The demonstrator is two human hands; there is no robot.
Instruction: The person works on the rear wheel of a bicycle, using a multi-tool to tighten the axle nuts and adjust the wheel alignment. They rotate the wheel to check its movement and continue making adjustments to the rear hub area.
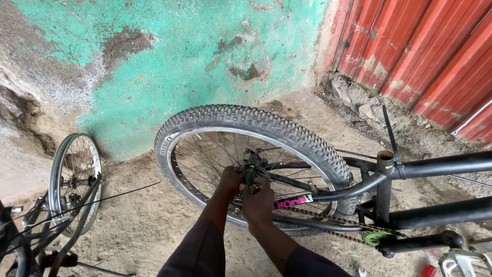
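Note:
A black bicycle frame (435, 166) lies on the dirt ground with its rear wheel (246, 117), knobby black tyre and silver rim, facing the green wall. Both my hands are at the wheel's hub (253, 164). My left hand (230, 180) grips the hub area from the left. My right hand (258, 201) is closed around a small green-handled tool (249, 177) held against the axle. The chain (328, 219) runs from the hub to a green chainring (376, 237). What the fingers pinch at the axle is hidden.
A bare silver rim with spokes (76, 179) on another bicycle stands at the left. A peeling green wall (169, 56) is behind, red corrugated metal sheeting (435, 56) at the right. Stones and rubble (359, 102) lie along its base. A silver pedal (464, 261) sits lower right.

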